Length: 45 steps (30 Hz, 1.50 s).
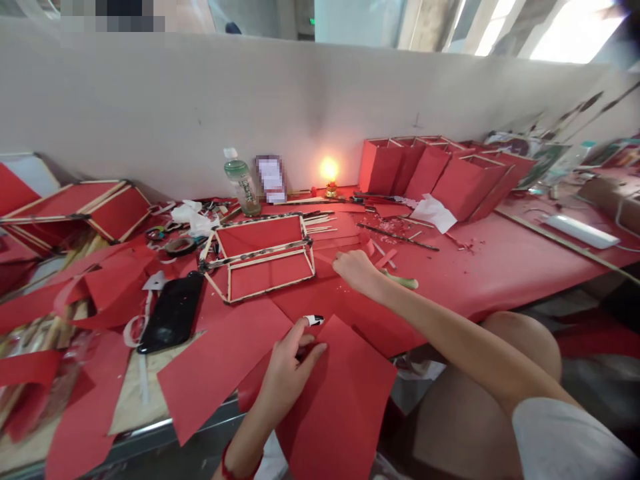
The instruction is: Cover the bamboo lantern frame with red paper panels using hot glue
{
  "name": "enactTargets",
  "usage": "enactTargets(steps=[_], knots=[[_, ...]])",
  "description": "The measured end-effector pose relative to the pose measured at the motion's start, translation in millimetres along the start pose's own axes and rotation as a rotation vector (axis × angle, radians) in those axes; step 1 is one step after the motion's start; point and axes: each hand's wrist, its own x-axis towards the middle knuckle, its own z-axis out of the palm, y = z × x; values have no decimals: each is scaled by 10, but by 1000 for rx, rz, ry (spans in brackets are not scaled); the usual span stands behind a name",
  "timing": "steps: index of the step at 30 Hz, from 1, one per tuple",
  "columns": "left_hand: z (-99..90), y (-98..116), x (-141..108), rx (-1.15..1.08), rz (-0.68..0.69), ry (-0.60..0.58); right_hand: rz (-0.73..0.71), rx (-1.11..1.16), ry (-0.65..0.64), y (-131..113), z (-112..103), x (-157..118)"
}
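My left hand (289, 365) lies at the left edge of a red paper sheet (345, 393) that overhangs the table's front edge. Its thumb and index finger are apart, and a black-and-white wrap (314, 321) covers the index fingertip. Farther off, my right hand (357, 272) is closed over the red tabletop; what its fingers hold, if anything, I cannot make out. Just left of that hand stands a box-shaped frame of thin wooden sticks (265, 257) with dark joints and red panels. A green, stalk-like piece (401, 280) lies beside my right wrist.
A lit lamp (330, 183) burns near the wall, with a bottle (243, 183) and a propped phone (271, 179) to its left. Red paper boxes (440, 170) stand at the back right. A black phone (173, 312), tape (180, 247) and paper strips lie left.
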Motion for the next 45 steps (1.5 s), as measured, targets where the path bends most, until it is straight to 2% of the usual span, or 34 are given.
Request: enactTargets(steps=[4,12,17,19,21,26,28,32,36,39,42,45], knots=[[13,-7,-21,-10,-2,15,80,-82,12,297,-62,2],[29,-23,-15,11,2,48,443,-180,280,1253,-405,-201],[50,-43,-17,20,23,65,539,-173,246,1759,-476,-368],[56,-55,-16,36,26,81,461,-147,190,1805,-489,-381],[59,-68,-15,54,31,87,311,-115,123,1716,-478,-361],[72,-89,-19,53,55,110,-132,-64,-31,1191,-326,-276],[77,-89,-21,56,55,117,-211,-92,-76,1044,-252,-253],[82,-96,-18,57,47,99,-172,-121,-57,981,-160,-204],[94,-125,-14,19,10,133,-92,-94,54,1091,-246,-141],[100,-129,-17,13,1,152,10,-57,167,1293,-453,-99],[96,-116,-21,20,5,133,197,-46,275,1619,-680,-84],[93,-115,-21,30,7,122,368,-52,302,1937,-777,-127]])
